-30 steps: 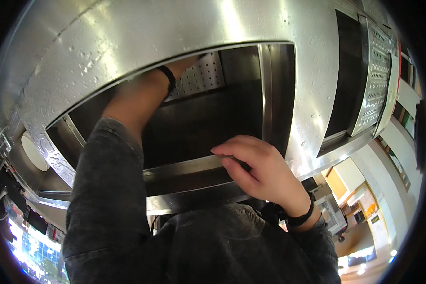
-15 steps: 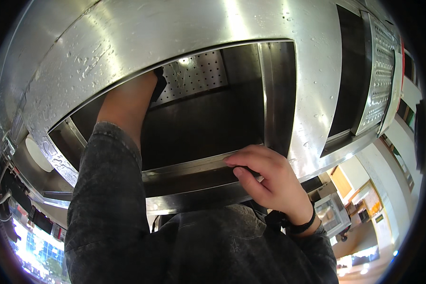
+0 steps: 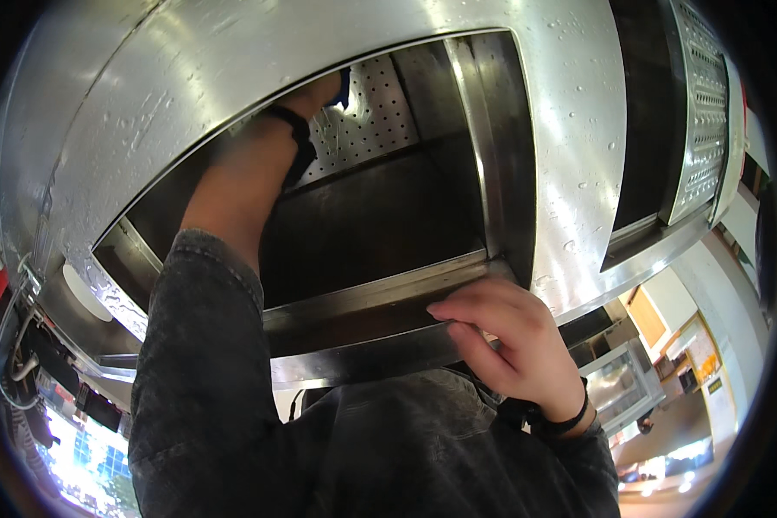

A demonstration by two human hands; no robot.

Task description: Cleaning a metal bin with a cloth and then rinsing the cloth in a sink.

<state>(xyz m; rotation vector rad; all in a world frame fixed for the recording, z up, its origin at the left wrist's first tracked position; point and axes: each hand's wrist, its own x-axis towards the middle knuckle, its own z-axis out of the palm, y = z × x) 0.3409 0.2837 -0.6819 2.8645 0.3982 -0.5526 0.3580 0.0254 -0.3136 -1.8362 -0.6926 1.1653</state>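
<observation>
My left arm reaches through a rectangular opening in a wet stainless steel counter [image 3: 319, 26]. Only part of my left hand [image 3: 322, 89] shows at the far rim; its fingers are mostly hidden. A blue cloth-like piece [image 3: 344, 88] sticks out beside it, against a perforated metal panel [image 3: 367, 121] inside the well. My right hand [image 3: 518, 337] hovers by the near right corner of the opening, above the front metal edge [image 3: 371, 354]. Its fingers are loosely bent, thumb a little apart, with nothing in them. Black bands circle both wrists.
A second opening lies to the right, with a perforated, bumpy metal plate [image 3: 699, 121] standing along it. Water drops dot the steel. At the left are a white round object [image 3: 86, 292] and cables [image 3: 26, 367]. Shelving and a glass-fronted unit [image 3: 622, 388] stand at the lower right.
My left arm has slid back somewhat from under the far rim, so the wristband and a bit of blue now show. My right hand has lowered slightly toward me. The view has shifted.
</observation>
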